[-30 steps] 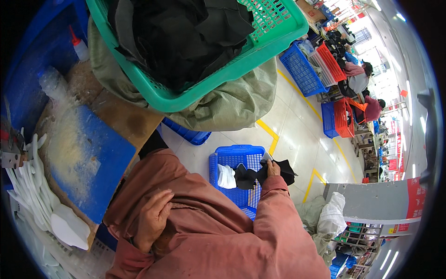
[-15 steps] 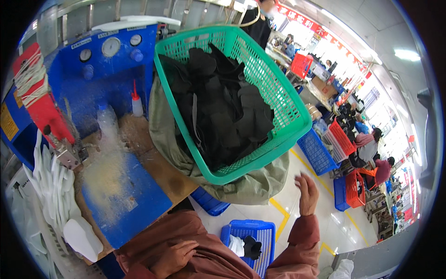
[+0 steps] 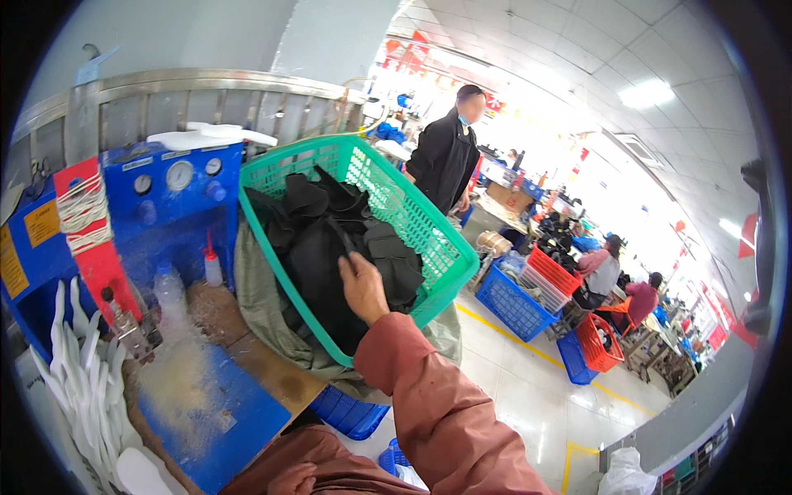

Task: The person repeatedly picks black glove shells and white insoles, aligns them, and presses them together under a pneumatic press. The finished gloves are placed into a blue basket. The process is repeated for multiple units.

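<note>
Fingers (image 3: 350, 266) of the right hand (image 3: 369, 290) are bent onto black pieces (image 3: 309, 243); whether anything is pinched between them cannot be told, as their undersides are hidden. The black pieces are heaped in a green basket (image 3: 436, 264), their outlines and number lost in the dark pile. Its near rim is partly covered by the right sleeve (image 3: 437, 396). An olive sack (image 3: 258, 289) is largely hidden beneath it. The left hand (image 3: 299, 478) is cut off by the lower edge — its finger spacing cannot be made out. Between lap and sleeve, only part of 1 blue basket (image 3: 393, 455) is shown, with white material (image 3: 410, 475) in it. Behind a dusty blue board (image 3: 219, 417), 1 clear bottle (image 3: 172, 297) is filmed with dust — its contents are obscured.
</note>
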`<state>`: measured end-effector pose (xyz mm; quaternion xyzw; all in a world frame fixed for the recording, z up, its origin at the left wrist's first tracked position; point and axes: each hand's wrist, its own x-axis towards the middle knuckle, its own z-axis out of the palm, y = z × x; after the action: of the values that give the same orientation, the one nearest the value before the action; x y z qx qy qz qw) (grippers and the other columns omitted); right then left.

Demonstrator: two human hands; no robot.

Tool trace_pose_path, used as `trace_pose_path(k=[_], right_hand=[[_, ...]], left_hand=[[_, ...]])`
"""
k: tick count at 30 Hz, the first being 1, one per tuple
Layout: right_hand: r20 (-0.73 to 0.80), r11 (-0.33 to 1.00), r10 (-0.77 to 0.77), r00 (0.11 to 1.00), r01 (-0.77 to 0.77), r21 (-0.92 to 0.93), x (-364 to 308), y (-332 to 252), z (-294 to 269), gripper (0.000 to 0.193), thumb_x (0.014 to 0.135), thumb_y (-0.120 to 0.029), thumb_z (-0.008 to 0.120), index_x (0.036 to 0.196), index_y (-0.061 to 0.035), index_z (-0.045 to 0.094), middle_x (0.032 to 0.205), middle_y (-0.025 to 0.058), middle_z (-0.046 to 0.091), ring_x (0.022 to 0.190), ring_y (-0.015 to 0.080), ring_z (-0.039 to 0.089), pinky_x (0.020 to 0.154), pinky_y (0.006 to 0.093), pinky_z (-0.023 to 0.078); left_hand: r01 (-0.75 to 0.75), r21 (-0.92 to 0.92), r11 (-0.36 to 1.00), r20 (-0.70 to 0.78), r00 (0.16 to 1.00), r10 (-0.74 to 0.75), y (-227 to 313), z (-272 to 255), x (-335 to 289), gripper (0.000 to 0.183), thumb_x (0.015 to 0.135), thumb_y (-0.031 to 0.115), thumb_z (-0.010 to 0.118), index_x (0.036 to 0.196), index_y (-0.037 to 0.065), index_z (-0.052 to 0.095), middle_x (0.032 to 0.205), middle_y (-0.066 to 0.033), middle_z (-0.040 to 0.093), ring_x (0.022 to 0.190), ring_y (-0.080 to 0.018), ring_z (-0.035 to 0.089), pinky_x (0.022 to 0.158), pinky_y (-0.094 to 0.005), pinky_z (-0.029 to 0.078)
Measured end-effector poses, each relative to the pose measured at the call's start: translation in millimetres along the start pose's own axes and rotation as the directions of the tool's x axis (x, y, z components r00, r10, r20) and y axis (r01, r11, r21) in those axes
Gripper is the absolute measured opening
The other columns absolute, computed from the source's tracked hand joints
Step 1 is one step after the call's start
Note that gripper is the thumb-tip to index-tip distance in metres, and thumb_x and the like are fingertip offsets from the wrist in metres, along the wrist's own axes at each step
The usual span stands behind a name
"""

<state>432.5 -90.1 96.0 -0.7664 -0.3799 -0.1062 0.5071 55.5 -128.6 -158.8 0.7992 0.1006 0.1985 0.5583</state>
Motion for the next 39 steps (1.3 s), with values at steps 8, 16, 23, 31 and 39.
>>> trace_pose_path(k=[8,16,23,31,39], right_hand=[[0.171,0.967,-0.135,0.976,0.091,0.24,-109.4,-75.0,-54.0,0.028,0.106,-0.016,0.058,0.125,0.0036,0.064,0.093,0.0057,0.068,0.086,0.0089,0.056,0.079,0.0278,0.05],[0.817,0.613,-0.208,0.537,-0.58,0.537,-235.6,-86.0,38.2,0.045,0.109,-0.006,0.047,0.153,0.0021,0.043,0.143,0.0094,0.055,0.129,0.0153,0.051,0.11,0.0302,0.042],[0.84,0.658,-0.355,0.41,-0.528,0.536,-243.6,-70.2,61.5,0.051,0.109,-0.013,0.048,0.155,0.0058,0.038,0.153,0.0179,0.048,0.145,0.025,0.042,0.12,0.0352,0.033],[0.832,0.612,-0.19,0.522,-0.6,0.516,-260.1,-53.8,88.4,0.037,0.108,-0.016,0.055,0.138,0.0047,0.06,0.138,0.0171,0.062,0.128,0.027,0.06,0.109,0.0367,0.046],[0.918,0.117,0.147,0.37,-0.928,0.355,-245.0,-7.0,89.1,0.022,0.108,-0.022,0.057,0.117,-0.0054,0.068,0.112,0.0091,0.071,0.102,0.0184,0.068,0.091,0.0379,0.059]], left_hand=[[0.022,-0.006,1.0,-0.363,0.931,-0.023,118.8,-58.1,26.8,0.035,0.096,0.012,0.07,0.129,0.001,0.067,0.128,-0.0196,0.069,0.117,-0.0341,0.067,0.099,-0.0386,0.054],[0.058,-0.294,0.954,-0.543,0.811,-0.216,134.1,-92.6,43.5,0.081,0.091,0.015,0.081,0.155,-0.007,0.036,0.15,-0.0226,0.052,0.134,-0.0274,0.055,0.107,-0.0365,0.047],[0.046,-0.421,0.906,-0.559,0.773,-0.3,119.1,-102.3,42.5,0.085,0.092,0.016,0.08,0.158,-0.004,0.031,0.143,-0.0111,0.053,0.126,-0.0185,0.054,0.108,-0.032,0.044],[-0.035,-0.751,0.66,-0.508,0.669,-0.542,92.9,-116.0,36.2,0.043,0.102,0.022,0.07,0.137,-0.001,0.061,0.117,-0.0025,0.067,0.104,-0.0088,0.059,0.091,-0.0252,0.048],[-0.176,-0.601,0.78,-0.736,0.503,-0.453,86.9,-173.8,6.4,0.026,0.102,0.008,0.066,0.123,-0.007,0.07,0.115,-0.0108,0.075,0.101,-0.017,0.071,0.092,-0.0304,0.056]])
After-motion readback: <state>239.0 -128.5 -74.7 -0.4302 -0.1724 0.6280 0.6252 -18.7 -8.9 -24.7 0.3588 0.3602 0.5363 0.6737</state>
